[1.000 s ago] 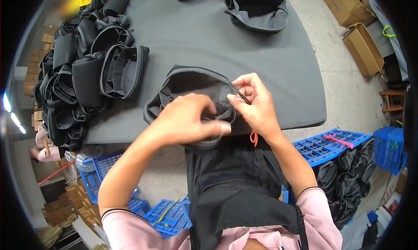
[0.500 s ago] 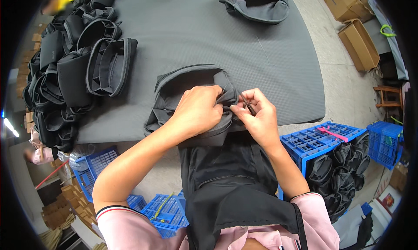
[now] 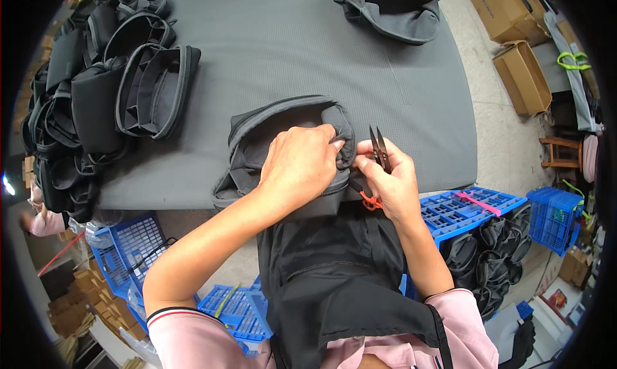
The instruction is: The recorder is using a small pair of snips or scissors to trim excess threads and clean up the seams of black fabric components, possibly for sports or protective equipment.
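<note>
A dark grey zippered pouch (image 3: 283, 105) lies unzipped at the table's near edge, its opening facing up and inner dividers showing. My left hand (image 3: 299, 160) reaches over it, closed on the padded rim at its right side, fingertips partly hidden inside. My right hand (image 3: 393, 179) is closed around a pair of thread snips (image 3: 379, 149), dark blades pointing away from me and slightly apart. Its thumb and forefinger are close to the pouch's right edge; whether they pinch anything there is hidden. A red-orange piece (image 3: 371, 202) shows below the right palm.
Many similar pouches (image 3: 96, 99) are heaped at the table's left, one open pouch (image 3: 154, 89) beside them. Another open pouch (image 3: 392, 12) lies at the far side. Blue crates (image 3: 475, 208) stand right and left below the grey table (image 3: 424, 112). Cardboard boxes (image 3: 524, 80) lie beyond.
The snips' blades have swung up into view above my right hand, and the red-orange piece now shows. My left hand still grips the rim, slightly further right.
</note>
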Tool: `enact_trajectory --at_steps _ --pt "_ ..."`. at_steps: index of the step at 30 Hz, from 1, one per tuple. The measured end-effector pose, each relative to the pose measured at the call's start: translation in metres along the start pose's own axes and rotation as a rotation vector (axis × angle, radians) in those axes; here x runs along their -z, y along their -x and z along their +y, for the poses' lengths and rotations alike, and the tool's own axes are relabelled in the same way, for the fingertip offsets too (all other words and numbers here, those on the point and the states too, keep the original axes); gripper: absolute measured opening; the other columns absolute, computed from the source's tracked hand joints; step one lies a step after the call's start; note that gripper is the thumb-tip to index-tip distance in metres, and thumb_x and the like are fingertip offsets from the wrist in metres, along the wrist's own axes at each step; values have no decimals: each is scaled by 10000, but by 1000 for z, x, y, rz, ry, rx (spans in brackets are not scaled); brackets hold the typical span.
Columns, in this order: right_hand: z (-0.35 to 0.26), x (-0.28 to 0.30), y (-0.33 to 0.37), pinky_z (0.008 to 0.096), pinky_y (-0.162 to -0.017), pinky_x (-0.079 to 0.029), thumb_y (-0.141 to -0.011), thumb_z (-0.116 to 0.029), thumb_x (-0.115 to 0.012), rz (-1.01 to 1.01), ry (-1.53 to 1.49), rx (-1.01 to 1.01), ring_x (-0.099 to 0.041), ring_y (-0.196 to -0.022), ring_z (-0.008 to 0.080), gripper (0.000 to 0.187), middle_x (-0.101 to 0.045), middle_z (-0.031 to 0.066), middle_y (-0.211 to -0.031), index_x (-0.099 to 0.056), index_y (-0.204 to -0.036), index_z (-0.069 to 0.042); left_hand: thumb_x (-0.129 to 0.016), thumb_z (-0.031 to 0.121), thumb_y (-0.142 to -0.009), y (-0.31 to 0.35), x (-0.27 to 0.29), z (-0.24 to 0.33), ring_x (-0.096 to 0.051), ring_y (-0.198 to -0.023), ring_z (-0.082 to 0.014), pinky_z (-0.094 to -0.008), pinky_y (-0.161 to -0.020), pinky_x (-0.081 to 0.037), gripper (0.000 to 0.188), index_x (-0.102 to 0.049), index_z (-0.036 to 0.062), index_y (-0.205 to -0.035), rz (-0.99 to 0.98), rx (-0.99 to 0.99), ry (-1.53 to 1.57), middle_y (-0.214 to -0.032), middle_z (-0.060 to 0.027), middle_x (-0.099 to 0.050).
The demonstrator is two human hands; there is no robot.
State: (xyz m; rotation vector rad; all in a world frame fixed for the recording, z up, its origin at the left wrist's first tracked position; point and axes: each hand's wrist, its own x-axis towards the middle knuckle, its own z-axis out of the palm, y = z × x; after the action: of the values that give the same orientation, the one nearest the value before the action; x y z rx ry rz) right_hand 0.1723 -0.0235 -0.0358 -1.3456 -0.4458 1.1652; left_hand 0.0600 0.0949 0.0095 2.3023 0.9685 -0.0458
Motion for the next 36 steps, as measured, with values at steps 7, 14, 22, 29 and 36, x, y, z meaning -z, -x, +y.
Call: enact_trajectory --at_steps 7,14,22,29,36 --pt "-5 -2 -4 170 -413 -297 -814 -36 -653 28 68 -36 -415 -509 -5 120 -521 -34 -666 -567 -893 -6 -583 164 -846 0 -8 -6 -571 -670 -409 -460 -592 -422 254 -539 -49 -714 76 -49 86 -646 -225 -566" --pt "4 9 -13 179 -369 -277 -798 -9 -640 -44 -74 -87 -390 -426 9 131 -566 -6 -660 -596 -915 31 -566 155 -851 -3 -4 -6 -575 -694 -415 -475 -620 -425 246 -530 -54 -727 21 -26 78 -662 -230 -569" --pt "-11 8 -7 167 -390 -312 -826 13 -544 -1 12 -13 -395 -442 8 205 -661 67 -854 -602 -1022 32 -557 157 -851 -2 -5 -8 -589 -718 -411 -472 -641 -438 225 -563 -53 -769 19 -31 116 -692 -234 -589" --pt "-16 10 -4 177 -547 -380 -820 6 -534 -17 142 -56 -465 -625 16 168 -615 19 -841 -582 -981 7 -549 147 -849 1 -6 -7 -595 -716 -404 -471 -647 -444 221 -555 -54 -758 36 -32 141 -694 -230 -596" --pt "-11 4 -8 169 -585 -389 -793 -13 -644 10 263 27 -483 -673 15 172 -574 -7 -796 -598 -956 12 -544 138 -849 4 -10 -8 -584 -705 -409 -481 -633 -434 225 -519 -51 -731 64 -78 144 -693 -233 -584"
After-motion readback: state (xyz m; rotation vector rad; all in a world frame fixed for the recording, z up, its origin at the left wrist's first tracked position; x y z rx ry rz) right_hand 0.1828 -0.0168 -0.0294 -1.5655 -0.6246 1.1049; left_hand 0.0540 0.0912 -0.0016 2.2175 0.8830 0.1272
